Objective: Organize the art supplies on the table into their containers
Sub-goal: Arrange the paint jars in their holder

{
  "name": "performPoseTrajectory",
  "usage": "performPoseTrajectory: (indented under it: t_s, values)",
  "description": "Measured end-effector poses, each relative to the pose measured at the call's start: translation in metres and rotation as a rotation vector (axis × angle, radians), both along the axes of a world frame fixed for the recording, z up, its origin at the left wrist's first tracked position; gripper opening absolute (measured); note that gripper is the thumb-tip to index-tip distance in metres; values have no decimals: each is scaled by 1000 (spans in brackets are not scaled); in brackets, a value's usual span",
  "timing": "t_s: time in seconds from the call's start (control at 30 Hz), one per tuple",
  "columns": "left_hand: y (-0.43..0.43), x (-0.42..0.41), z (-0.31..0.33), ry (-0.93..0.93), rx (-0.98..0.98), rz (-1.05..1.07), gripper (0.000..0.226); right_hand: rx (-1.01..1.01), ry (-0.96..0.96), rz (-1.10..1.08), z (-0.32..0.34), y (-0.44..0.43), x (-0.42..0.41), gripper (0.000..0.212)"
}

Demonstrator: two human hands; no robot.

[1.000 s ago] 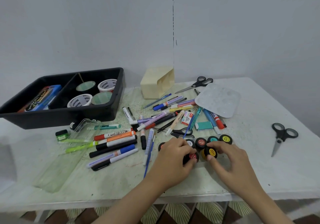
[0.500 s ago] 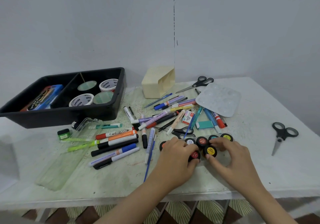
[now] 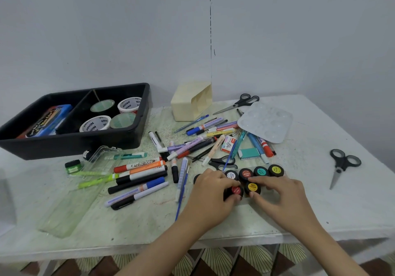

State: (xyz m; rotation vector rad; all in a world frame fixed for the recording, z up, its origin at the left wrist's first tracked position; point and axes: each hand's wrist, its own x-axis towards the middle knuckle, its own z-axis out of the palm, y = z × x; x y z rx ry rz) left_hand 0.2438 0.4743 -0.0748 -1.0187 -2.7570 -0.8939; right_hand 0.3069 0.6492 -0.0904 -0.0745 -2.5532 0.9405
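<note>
Soft, even, cool light fills the scene, with no hard glare. Faint shadows sit under the hands (image 3: pixel 210 192) and the tray (image 3: pixel 70 145) at the table's (image 3: pixel 320 211) left edge. The wide lens bends the table's edges. Small labels look soft and slightly blurred.

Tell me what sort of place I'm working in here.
Probably a home craft or hobby table set against a plain wall. Loose markers, small poster paint pots and a paint palette lie scattered on the stained white table, with a black divided bin holding tape rolls.
</note>
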Motion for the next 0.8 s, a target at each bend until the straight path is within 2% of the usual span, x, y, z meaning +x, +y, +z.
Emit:
performPoseTrajectory:
  t_s: [0.1, 0.27, 0.57, 0.8]
  values:
    - [-2, 0, -1, 22, 50, 9, 28, 23, 2, -7, -4, -1, -1, 32]
    - [-5, -1, -6, 34, 77, -8, 34, -24, -11, -36, -4, 1, -2, 18]
    - [-6, -12, -8, -32, 102, -33, 27, -23, -21, -19, -3, 4, -5, 11]
    - [-5, -9, -11, 21, 95, -23, 25, 84, 35, -50, -5, 2, -6, 29]
